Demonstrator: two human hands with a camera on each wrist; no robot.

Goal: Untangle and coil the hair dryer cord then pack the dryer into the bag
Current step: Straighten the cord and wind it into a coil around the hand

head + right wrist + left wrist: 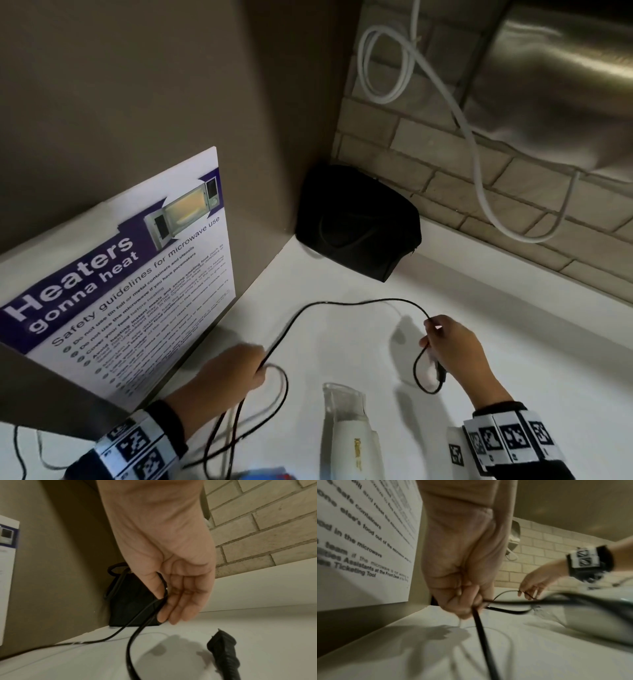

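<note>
Head view: left hand (236,368) clenches limp cord (342,303); right hand (448,342) pinches it near the plug (light, springy; take the loops).

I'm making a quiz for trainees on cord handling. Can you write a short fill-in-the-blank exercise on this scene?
1. Both hands hold the thin ____ power cord.
2. The cord's ribbed black plug hangs near the ____ hand.
3. The soft black zip bag stands in the corner where the white counter meets the beige ____ wall.
4. The white hair dryer lies on the counter between the left hand and the ____ hand.

Missing words: black; right; brick; right
</note>
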